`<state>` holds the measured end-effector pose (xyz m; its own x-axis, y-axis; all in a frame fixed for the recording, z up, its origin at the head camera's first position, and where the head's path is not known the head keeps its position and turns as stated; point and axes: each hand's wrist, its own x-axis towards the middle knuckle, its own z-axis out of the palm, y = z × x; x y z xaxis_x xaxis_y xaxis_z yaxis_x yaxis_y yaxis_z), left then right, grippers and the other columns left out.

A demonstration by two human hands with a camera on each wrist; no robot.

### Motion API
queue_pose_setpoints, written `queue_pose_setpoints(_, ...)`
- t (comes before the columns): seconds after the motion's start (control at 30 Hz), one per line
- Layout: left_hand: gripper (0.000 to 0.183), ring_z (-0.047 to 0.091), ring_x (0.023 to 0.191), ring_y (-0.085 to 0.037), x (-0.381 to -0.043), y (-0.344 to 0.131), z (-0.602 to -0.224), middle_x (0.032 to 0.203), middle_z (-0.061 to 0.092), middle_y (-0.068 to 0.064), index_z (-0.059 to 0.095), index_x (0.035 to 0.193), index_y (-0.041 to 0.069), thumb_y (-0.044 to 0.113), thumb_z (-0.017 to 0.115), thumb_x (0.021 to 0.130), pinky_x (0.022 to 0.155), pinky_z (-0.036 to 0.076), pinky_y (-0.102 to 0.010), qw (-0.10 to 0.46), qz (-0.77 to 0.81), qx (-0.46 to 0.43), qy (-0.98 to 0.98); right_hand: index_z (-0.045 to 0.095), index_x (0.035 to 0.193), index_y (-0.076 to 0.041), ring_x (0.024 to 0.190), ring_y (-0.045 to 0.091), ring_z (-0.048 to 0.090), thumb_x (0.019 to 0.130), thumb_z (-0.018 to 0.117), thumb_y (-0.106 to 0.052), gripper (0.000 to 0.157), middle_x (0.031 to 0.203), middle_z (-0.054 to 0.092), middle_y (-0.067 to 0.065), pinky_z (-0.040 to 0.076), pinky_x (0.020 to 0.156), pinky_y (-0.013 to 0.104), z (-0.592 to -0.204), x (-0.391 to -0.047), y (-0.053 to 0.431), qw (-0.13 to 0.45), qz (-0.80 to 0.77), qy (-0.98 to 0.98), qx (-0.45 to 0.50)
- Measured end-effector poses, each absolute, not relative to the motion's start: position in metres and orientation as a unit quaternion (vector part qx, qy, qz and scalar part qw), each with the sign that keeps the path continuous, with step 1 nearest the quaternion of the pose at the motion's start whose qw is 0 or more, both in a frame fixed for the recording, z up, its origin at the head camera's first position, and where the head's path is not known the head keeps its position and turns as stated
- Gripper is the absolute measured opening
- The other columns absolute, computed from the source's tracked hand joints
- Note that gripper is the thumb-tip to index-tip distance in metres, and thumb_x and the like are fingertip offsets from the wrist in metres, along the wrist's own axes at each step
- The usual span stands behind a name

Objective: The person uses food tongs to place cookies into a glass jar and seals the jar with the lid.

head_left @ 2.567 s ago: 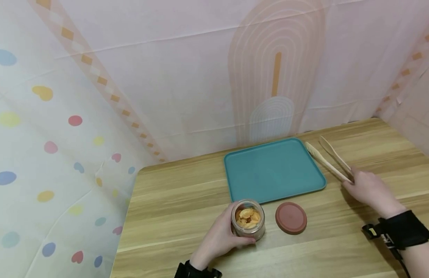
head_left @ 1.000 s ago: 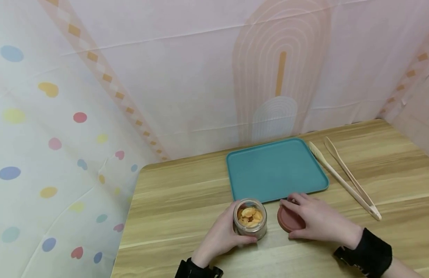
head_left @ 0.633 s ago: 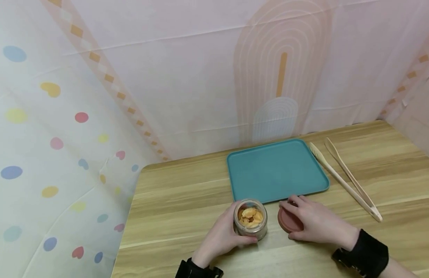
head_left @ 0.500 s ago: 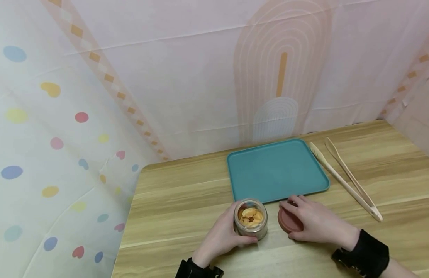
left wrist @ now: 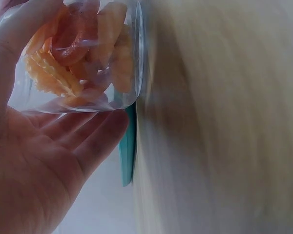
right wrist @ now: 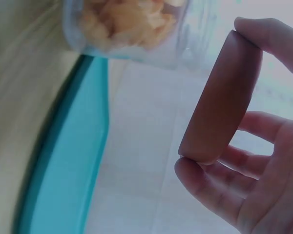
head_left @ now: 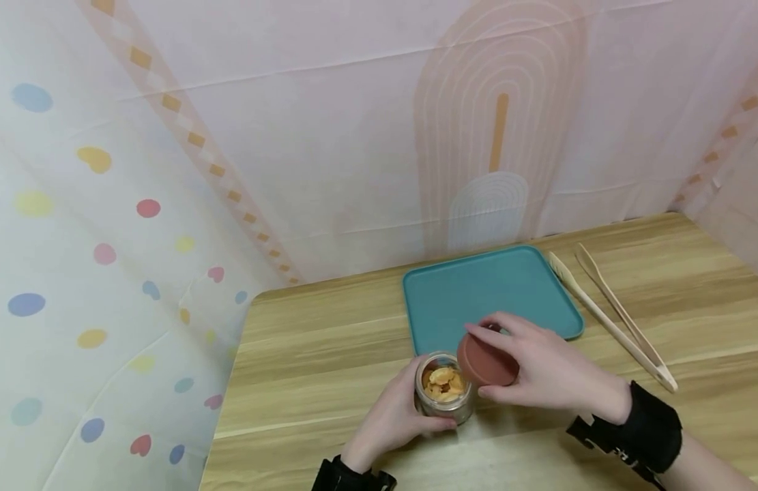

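Note:
A clear jar (head_left: pixel 457 408) with orange, chip-like pieces (head_left: pixel 443 384) inside stands uncovered on the table. My left hand (head_left: pixel 391 419) grips it from the left, thumb at the near side and fingers round the far side. The reddish-brown jar lid (head_left: pixel 486 361) is off the table and tilted, just right of the jar's mouth. My right hand (head_left: pixel 547 365) holds this lid by its edge between thumb and fingers. In the right wrist view the lid (right wrist: pixel 224 100) shows edge-on, apart from the jar (right wrist: pixel 132 27).
Behind the hands lies a teal tray (head_left: pixel 471 293), partly covered by my right hand. Light wooden tongs (head_left: pixel 621 327) rest spread on the wooden table (head_left: pixel 311 354), right of the tray. A patterned cloth (head_left: pixel 342 150) hangs behind the table.
Earlier my right hand let go of the tongs and took hold of the lid on the table. Since then it has raised the lid and brought it left towards the jar; my left hand stays put.

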<state>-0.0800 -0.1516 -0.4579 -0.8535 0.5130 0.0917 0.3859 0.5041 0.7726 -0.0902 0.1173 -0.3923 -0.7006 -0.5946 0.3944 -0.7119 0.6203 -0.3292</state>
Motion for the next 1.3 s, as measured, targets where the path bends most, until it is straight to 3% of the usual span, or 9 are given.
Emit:
queue_pose_setpoints(0.4, 0.095, 0.051, 0.115, -0.007, -0.081, -0.153, -0.459, 0.133, 0.048, 0.013, 0.031, 0.148, 0.031, 0.046, 0.082, 0.069, 0.096, 0.044, -0.032, 0.082, 0.427, 0.259, 0.863, 0.052, 0.143, -0.019, 0.103, 0.006, 0.047, 0.079, 0.065, -0.060, 0.077, 0.126, 0.046, -0.005, 0.047, 0.070, 0.020, -0.380, -0.098, 0.083, 0.068, 0.215, -0.866, 0.446)
queue_pose_setpoints(0.73, 0.093, 0.051, 0.114, -0.005, -0.083, -0.151, -0.458, 0.131, 0.049, 0.015, 0.029, 0.147, 0.036, 0.050, 0.080, 0.070, 0.095, 0.044, -0.031, 0.095, 0.440, 0.265, 0.853, 0.052, 0.142, -0.020, 0.103, 0.008, 0.047, 0.077, 0.071, -0.048, 0.074, 0.125, 0.047, -0.003, 0.048, 0.075, 0.024, -0.375, -0.106, 0.068, 0.019, 0.184, -0.855, 0.484)
queue_pose_setpoints(1.07, 0.090, 0.050, 0.117, -0.005, -0.079, -0.156, -0.456, 0.133, 0.048, 0.014, 0.030, 0.147, 0.033, 0.048, 0.079, 0.073, 0.098, 0.043, -0.032, 0.108, 0.450, 0.256, 0.848, 0.053, 0.141, -0.017, 0.101, 0.009, 0.045, 0.079, 0.071, -0.044, 0.071, 0.123, 0.048, -0.002, 0.046, 0.077, 0.021, -0.368, -0.112, 0.056, -0.022, 0.149, -0.845, 0.514)
queue_pose_setpoints(1.2, 0.089, 0.050, 0.117, -0.006, -0.079, -0.157, -0.456, 0.134, 0.048, 0.014, 0.030, 0.147, 0.033, 0.043, 0.080, 0.074, 0.098, 0.043, -0.031, 0.097, 0.449, 0.265, 0.848, 0.055, 0.137, -0.014, 0.096, 0.010, 0.047, 0.080, 0.068, -0.052, 0.070, 0.118, 0.051, 0.001, 0.047, 0.073, 0.023, -0.368, -0.111, 0.052, -0.008, 0.133, -0.853, 0.505)
queue_pose_setpoints(1.3, 0.085, 0.052, 0.114, -0.006, -0.081, -0.157, -0.456, 0.130, 0.050, 0.014, 0.034, 0.144, 0.031, 0.043, 0.080, 0.074, 0.095, 0.045, -0.030, 0.092, 0.449, 0.268, 0.847, 0.061, 0.128, -0.009, 0.091, 0.013, 0.052, 0.081, 0.062, -0.063, 0.072, 0.110, 0.055, 0.004, 0.050, 0.069, 0.025, -0.372, -0.106, 0.046, 0.037, 0.106, -0.870, 0.480)
